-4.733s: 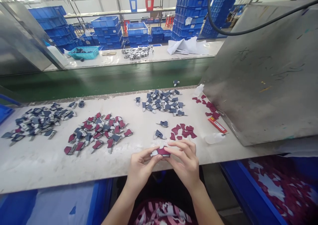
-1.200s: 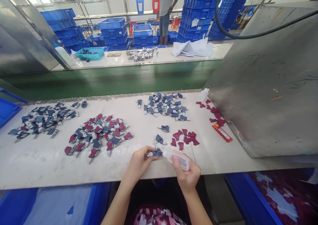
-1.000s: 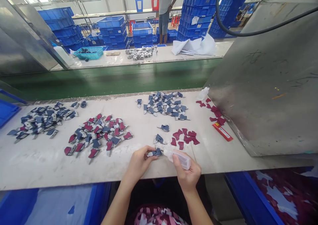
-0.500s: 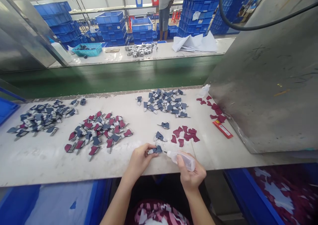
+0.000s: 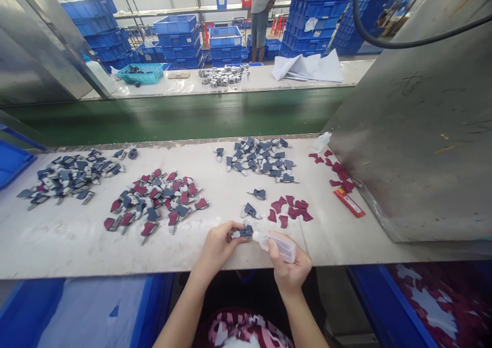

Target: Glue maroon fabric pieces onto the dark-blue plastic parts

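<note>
My left hand pinches a dark blue and grey part near the table's front edge. A translucent squeeze bottle is gripped in my right hand, its tip at the right end of that part. Just beyond lie two similar blue parts, one behind the other. Loose maroon pieces are spread to their right. Farther back is a pile of blue and grey parts. Left of my hands sits a heap with maroon and blue faces.
Another heap of parts is at the far left. A red packet and more maroon pieces lie beside the metal panel on the right. Blue bins stand below the table. Beyond the green strip, a person stands.
My right hand has moved slightly left, bringing the bottle's tip up to the blue part. The whole view has shifted a little.
</note>
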Demonstrator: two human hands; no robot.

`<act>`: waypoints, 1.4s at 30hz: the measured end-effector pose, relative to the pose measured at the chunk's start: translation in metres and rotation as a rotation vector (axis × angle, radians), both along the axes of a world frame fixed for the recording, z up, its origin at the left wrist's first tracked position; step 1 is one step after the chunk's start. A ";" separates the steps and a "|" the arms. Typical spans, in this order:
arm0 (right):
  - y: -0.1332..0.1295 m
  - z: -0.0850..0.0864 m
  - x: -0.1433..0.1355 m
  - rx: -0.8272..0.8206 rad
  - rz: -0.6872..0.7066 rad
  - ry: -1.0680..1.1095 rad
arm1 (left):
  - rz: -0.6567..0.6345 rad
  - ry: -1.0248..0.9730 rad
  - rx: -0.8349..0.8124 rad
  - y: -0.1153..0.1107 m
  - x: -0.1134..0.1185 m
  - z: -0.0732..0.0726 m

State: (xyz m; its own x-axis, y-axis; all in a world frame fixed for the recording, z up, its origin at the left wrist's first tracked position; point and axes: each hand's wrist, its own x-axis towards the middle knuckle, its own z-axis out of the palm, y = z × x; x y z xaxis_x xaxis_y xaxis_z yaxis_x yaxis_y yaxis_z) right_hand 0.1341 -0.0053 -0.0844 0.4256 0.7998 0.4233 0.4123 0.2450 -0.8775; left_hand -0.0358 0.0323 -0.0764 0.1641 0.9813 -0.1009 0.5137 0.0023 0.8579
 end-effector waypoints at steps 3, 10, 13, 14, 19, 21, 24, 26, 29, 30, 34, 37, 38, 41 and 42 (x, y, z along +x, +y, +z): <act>0.001 -0.001 0.000 0.006 0.021 0.000 | 0.000 0.001 -0.002 0.000 0.000 0.000; -0.001 0.003 -0.006 -0.054 -0.007 0.075 | -0.009 -0.026 0.000 0.000 0.000 0.000; -0.001 0.004 -0.006 -0.053 -0.010 0.077 | -0.004 -0.025 0.001 0.000 0.000 -0.002; -0.001 0.004 -0.006 -0.052 -0.011 0.076 | -0.002 -0.024 0.002 0.000 0.000 -0.002; -0.001 0.005 -0.007 -0.048 0.029 0.068 | -0.001 -0.022 0.014 0.000 0.000 0.002; -0.001 0.004 -0.007 -0.049 0.044 0.063 | 0.002 -0.032 0.018 0.000 0.000 0.004; 0.000 0.003 -0.003 -0.046 0.080 0.048 | 0.007 -0.050 0.015 0.000 0.001 0.005; 0.001 0.001 0.001 -0.030 0.114 0.041 | 0.013 -0.054 0.009 0.000 0.001 0.005; 0.002 0.000 0.007 -0.035 0.122 0.053 | 0.019 -0.047 0.004 0.000 0.001 0.004; 0.002 0.000 0.009 -0.049 0.109 0.062 | 0.019 -0.043 0.005 0.000 0.001 0.003; 0.003 0.000 0.017 -0.082 0.045 0.100 | 0.016 -0.037 0.013 0.000 0.000 0.002; 0.004 -0.003 0.022 -0.083 0.017 0.133 | 0.016 -0.036 0.009 0.000 0.000 0.002; 0.004 -0.004 0.023 -0.084 0.014 0.141 | 0.018 -0.034 0.007 0.000 0.000 0.002; 0.004 -0.006 0.023 -0.059 0.005 0.157 | 0.024 -0.023 0.003 0.000 0.000 0.002; 0.004 -0.007 0.022 -0.052 0.000 0.160 | 0.025 -0.020 0.004 0.000 0.000 0.002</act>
State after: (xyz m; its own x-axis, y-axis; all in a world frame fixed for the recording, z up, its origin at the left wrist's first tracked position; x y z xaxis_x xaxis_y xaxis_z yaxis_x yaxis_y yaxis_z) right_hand 0.1566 -0.0017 -0.0910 0.4838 0.8191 0.3082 0.2665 0.1975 -0.9434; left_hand -0.0356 0.0320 -0.0749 0.1414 0.9855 -0.0939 0.4965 0.0114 0.8679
